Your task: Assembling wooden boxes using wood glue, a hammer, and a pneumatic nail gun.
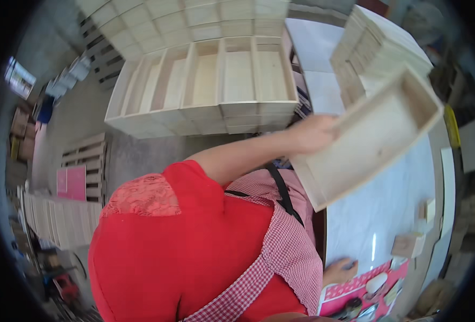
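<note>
My left hand (315, 134) grips the long side wall of a shallow, open-topped wooden box (374, 142). The box is tilted and held up above the white tabletop (377, 214), its hollow inside facing up toward me. My fingertips are partly hidden behind its wall. Lower down, my right hand (340, 271) rests at the near edge of the table, beside a pink dotted mat (350, 290). Its thumb and fingers are curved with a gap between them, and nothing shows in them.
Stacked open wooden boxes (205, 110) stand to the left of the table. Another tall wooden stack (379, 48) sits on the table's far end. Small wooden blocks (408, 244) lie near the mat, which bears several small items. Pallets (84, 161) lie on the floor at left.
</note>
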The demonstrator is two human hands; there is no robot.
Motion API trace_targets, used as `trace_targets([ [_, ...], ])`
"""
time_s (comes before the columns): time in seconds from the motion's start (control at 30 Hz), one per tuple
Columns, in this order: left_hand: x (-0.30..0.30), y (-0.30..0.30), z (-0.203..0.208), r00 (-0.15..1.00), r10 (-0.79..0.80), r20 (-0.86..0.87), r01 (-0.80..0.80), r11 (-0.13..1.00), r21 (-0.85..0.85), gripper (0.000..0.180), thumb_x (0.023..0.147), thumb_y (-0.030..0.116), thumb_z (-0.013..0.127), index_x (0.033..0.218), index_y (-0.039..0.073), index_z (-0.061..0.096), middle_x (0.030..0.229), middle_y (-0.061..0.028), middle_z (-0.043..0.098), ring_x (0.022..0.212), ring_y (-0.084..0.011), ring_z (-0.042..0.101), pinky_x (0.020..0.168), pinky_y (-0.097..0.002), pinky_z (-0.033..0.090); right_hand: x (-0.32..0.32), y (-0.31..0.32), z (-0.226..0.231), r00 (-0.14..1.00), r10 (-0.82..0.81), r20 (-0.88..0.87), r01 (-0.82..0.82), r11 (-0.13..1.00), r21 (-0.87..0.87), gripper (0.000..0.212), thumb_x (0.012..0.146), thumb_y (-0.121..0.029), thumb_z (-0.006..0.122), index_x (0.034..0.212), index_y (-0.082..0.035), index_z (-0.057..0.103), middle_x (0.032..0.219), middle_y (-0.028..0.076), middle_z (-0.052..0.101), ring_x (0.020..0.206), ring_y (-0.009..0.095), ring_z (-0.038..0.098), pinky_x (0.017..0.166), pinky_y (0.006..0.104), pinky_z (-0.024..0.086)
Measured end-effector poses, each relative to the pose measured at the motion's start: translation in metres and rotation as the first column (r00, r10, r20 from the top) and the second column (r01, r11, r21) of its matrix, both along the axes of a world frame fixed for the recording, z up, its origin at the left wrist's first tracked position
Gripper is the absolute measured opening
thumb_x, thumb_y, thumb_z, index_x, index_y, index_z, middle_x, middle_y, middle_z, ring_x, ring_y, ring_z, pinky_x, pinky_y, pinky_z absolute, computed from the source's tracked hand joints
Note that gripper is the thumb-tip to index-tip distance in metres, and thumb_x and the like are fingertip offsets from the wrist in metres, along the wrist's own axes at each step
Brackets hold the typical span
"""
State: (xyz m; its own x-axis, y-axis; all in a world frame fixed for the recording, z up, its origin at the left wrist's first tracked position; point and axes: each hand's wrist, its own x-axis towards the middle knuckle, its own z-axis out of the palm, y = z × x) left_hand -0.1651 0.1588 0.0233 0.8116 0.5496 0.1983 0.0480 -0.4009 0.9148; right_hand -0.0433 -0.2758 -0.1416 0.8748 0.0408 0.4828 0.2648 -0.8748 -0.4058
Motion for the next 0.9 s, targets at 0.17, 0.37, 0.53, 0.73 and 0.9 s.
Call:
trace_targets([
  [0.17, -0.144, 0.063, 0.038, 0.766, 0.643, -0.008, -0.609, 0.720, -0.332, 0.029, 0.096, 0.022, 0.056, 0.110, -0.001, 0.067, 0.090, -0.0061, 0.069, 0.076, -0.0140, 0.065, 0.065, -0.0314, 0.054, -0.004, 0.014, 0.014, 0.995, -0.093, -0.023, 0.093, 0.996, -0.015, 0.042, 0.093, -0.029, 0.062, 0.119, 0.004, 0.064, 0.120, 0.021, 0.064, 0.112, 0.037, 0.059, 0.100, 0.0432, 0.045],
  [0.37, -0.203, 0.111, 0.008, 0.632, 0.773, 0.059, -0.731, 0.620, -0.283, 0.028, 0.091, 0.010, 0.055, 0.112, -0.005, 0.065, 0.095, -0.0114, 0.069, 0.082, -0.0182, 0.068, 0.068, -0.0334, 0.055, 0.002, 0.017, 0.012, 0.997, -0.081, -0.007, 0.081, 0.995, -0.057, 0.041, 0.093, -0.028, 0.061, 0.119, 0.004, 0.064, 0.119, 0.021, 0.064, 0.111, 0.037, 0.059, 0.099, 0.0434, 0.045],
  [0.53, -0.132, 0.149, -0.032, 0.677, 0.735, -0.031, -0.673, 0.603, -0.428, 0.033, 0.081, -0.001, 0.050, 0.109, -0.013, 0.062, 0.095, -0.0178, 0.067, 0.086, -0.0249, 0.067, 0.071, -0.0394, 0.054, 0.001, 0.014, 0.011, 0.998, -0.068, -0.008, 0.067, 0.996, -0.066, 0.039, 0.092, -0.026, 0.062, 0.118, 0.004, 0.064, 0.119, 0.021, 0.064, 0.109, 0.037, 0.060, 0.099, 0.0437, 0.045],
  [0.73, -0.065, 0.201, -0.062, 0.688, 0.723, -0.061, -0.704, 0.645, -0.296, 0.025, 0.076, -0.002, 0.050, 0.094, -0.014, 0.061, 0.086, -0.0168, 0.063, 0.079, -0.0226, 0.061, 0.061, -0.0430, 0.046, -0.006, 0.012, 0.017, 0.996, -0.089, -0.028, 0.087, 0.995, -0.042, 0.036, 0.092, -0.024, 0.062, 0.115, 0.004, 0.066, 0.116, 0.021, 0.066, 0.107, 0.036, 0.061, 0.096, 0.0442, 0.046],
  [0.9, -0.050, 0.205, -0.048, 0.621, 0.770, -0.147, -0.771, 0.567, -0.290, 0.021, 0.077, 0.001, 0.050, 0.090, -0.011, 0.060, 0.084, -0.0143, 0.060, 0.077, -0.0215, 0.057, 0.060, -0.0443, 0.045, -0.010, 0.013, 0.022, 0.996, -0.087, 0.002, 0.087, 0.995, -0.050, 0.035, 0.092, -0.023, 0.062, 0.113, 0.004, 0.067, 0.112, 0.021, 0.067, 0.105, 0.035, 0.062, 0.095, 0.0444, 0.047],
])
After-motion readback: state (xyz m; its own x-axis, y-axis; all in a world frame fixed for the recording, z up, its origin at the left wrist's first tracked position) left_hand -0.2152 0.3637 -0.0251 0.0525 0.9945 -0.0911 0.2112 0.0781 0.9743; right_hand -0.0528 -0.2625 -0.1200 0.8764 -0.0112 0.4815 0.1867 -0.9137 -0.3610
